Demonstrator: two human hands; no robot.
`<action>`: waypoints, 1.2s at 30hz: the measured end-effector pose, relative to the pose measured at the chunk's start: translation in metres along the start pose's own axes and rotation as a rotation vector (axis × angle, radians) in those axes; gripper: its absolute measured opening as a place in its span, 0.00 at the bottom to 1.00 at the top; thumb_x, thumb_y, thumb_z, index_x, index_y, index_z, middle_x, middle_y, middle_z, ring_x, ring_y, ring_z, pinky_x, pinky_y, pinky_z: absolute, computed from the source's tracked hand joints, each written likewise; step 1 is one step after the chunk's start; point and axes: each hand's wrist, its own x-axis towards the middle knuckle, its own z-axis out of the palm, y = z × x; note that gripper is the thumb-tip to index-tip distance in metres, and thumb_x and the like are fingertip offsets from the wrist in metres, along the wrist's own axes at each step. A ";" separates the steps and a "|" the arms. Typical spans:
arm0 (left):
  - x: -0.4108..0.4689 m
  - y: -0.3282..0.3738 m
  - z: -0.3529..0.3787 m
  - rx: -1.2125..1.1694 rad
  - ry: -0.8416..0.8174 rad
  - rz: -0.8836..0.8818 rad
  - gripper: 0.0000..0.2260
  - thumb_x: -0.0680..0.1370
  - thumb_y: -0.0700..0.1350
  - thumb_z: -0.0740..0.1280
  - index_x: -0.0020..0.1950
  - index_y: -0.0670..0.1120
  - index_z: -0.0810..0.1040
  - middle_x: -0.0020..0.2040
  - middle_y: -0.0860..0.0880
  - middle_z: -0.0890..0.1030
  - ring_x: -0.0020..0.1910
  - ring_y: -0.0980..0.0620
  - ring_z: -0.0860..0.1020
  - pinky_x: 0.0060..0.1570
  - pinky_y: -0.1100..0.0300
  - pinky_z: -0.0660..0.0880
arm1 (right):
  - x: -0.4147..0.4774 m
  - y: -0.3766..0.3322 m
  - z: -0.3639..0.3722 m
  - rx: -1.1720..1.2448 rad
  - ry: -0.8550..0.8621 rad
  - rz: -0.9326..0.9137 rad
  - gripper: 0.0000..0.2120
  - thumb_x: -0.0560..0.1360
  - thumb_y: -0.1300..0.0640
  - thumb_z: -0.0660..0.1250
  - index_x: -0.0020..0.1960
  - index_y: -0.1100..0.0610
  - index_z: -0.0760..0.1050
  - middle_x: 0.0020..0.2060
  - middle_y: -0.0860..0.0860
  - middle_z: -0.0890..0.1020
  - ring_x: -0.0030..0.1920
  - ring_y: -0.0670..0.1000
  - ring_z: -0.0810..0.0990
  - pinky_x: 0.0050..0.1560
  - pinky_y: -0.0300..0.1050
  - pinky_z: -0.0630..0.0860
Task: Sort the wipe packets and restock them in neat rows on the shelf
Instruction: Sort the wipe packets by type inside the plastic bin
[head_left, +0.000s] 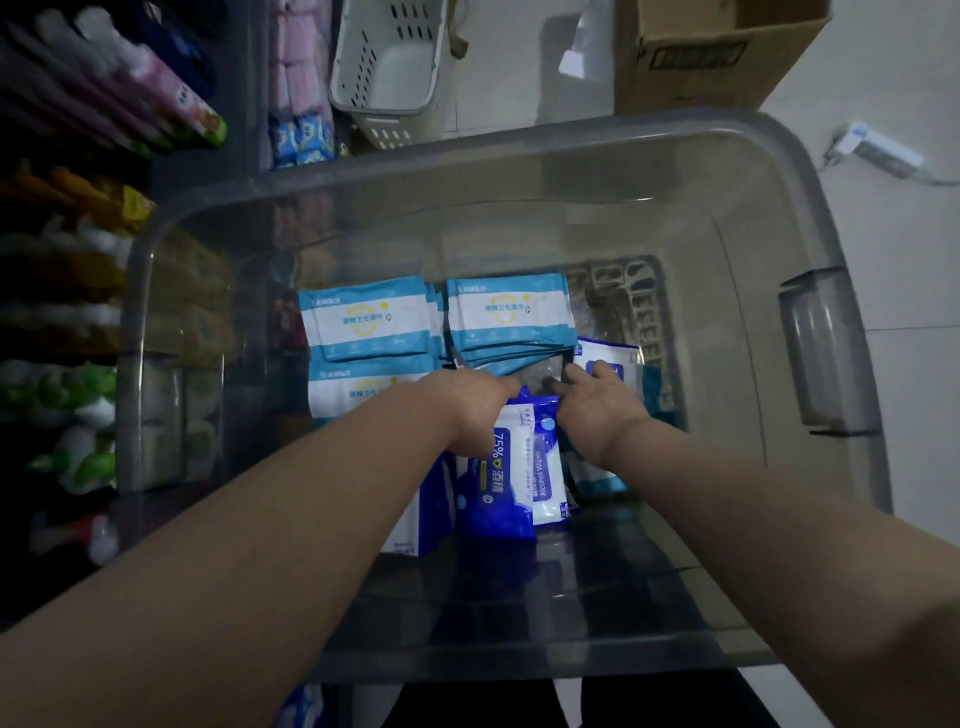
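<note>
Ideally, the right hand, fingers curled onto the upright dark-blue alcohol wipe packets, and left hand, fingers hidden, should lift them squared, clear of the flat teal-and-white packets.

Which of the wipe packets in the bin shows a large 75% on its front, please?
The dark blue packet below the left hand; the pale blue-and-white packets behind it lie flat in stacks and carry a yellow shield instead.

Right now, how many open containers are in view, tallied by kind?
Clear plastic bin: 1
White slotted basket: 1
Cardboard box: 1
Total: 3
The grey lattice showing through the bin floor is unclear, so it is not counted.
</note>
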 end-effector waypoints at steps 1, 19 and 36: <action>0.000 0.001 0.000 -0.005 0.004 0.010 0.27 0.73 0.45 0.68 0.71 0.48 0.64 0.63 0.46 0.73 0.62 0.45 0.72 0.55 0.51 0.75 | 0.000 0.000 -0.002 0.005 -0.015 0.033 0.21 0.74 0.50 0.67 0.66 0.50 0.73 0.68 0.49 0.70 0.67 0.53 0.62 0.64 0.52 0.61; 0.001 0.013 0.014 -0.400 0.223 -0.073 0.34 0.66 0.57 0.77 0.65 0.47 0.65 0.61 0.48 0.78 0.56 0.47 0.78 0.50 0.52 0.76 | -0.039 0.060 -0.056 0.771 0.341 0.398 0.20 0.76 0.49 0.66 0.64 0.56 0.69 0.58 0.58 0.79 0.58 0.60 0.77 0.50 0.48 0.70; 0.001 -0.008 -0.008 -1.074 0.502 -0.163 0.07 0.80 0.46 0.65 0.52 0.44 0.73 0.54 0.42 0.80 0.54 0.41 0.79 0.56 0.47 0.76 | -0.029 0.045 -0.063 1.115 0.433 0.528 0.09 0.81 0.55 0.57 0.49 0.59 0.71 0.51 0.63 0.80 0.52 0.62 0.78 0.48 0.49 0.71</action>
